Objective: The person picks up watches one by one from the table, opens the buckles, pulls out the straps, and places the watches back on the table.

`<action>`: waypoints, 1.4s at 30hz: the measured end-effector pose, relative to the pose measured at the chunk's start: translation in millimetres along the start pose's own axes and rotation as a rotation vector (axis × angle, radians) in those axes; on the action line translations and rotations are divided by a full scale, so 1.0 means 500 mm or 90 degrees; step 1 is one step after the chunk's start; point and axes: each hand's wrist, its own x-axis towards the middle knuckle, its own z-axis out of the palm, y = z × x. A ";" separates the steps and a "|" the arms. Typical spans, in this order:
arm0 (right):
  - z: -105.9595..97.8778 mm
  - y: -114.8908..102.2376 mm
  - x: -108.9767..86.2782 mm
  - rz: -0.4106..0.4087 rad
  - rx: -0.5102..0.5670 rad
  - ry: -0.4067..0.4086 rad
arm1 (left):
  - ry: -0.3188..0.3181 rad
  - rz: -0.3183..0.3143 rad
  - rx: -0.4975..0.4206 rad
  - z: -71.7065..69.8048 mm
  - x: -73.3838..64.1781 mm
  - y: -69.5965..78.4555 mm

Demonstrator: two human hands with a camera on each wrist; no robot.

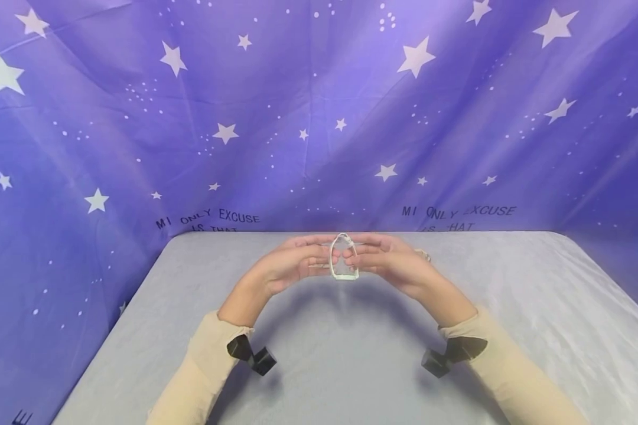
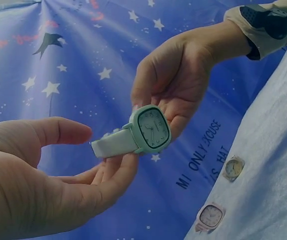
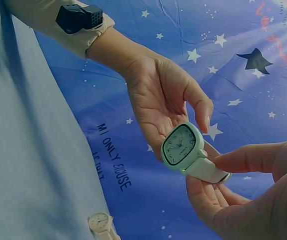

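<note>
A mint-green wristwatch [image 1: 344, 277] with a squarish dial and a pale strap is held up between both hands, its strap forming a loop. My right hand [image 3: 263, 195] pinches the strap, thumb on top and fingers beneath, in the right wrist view. There the watch [image 3: 181, 145] shows its dial. My left hand [image 2: 58, 185] has its thumb raised apart from the strap, while its extended fingers lie under the watch [image 2: 153, 129]. In the head view the left hand [image 1: 295, 260] and right hand [image 1: 390, 262] face each other around the watch.
Beyond the hands on the grey-covered table [image 1: 345, 366] lie a pink watch [image 2: 211, 216] and a yellowish-dialled watch [image 2: 232, 168]. A cream watch [image 3: 101, 222] lies near the table edge in the right wrist view. A purple star-patterned cloth [image 1: 319, 147] hangs behind the table.
</note>
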 end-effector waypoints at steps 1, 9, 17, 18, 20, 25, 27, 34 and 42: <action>0.000 -0.002 -0.002 -0.001 -0.006 -0.003 | 0.000 0.001 0.002 0.001 0.000 0.002; 0.007 -0.017 -0.022 -0.022 -0.037 -0.004 | 0.003 0.007 0.007 0.006 -0.012 0.011; 0.028 -0.030 -0.042 -0.086 -0.064 0.011 | -0.009 0.033 0.017 0.013 -0.034 0.029; 0.031 -0.031 -0.045 -0.088 -0.068 0.013 | -0.015 0.036 0.019 0.014 -0.036 0.029; 0.035 -0.032 -0.052 -0.092 -0.077 0.016 | -0.027 0.041 0.023 0.017 -0.043 0.030; 0.039 -0.036 -0.056 -0.112 -0.108 0.016 | -0.047 0.066 0.030 0.020 -0.050 0.030; 0.040 -0.037 -0.056 -0.119 -0.117 0.019 | -0.054 0.076 0.039 0.020 -0.051 0.031; 0.043 -0.034 -0.057 -0.135 -0.130 0.031 | -0.040 0.112 0.113 0.022 -0.054 0.032; 0.050 -0.043 -0.067 -0.185 -0.161 0.045 | 0.025 0.227 0.236 0.033 -0.063 0.035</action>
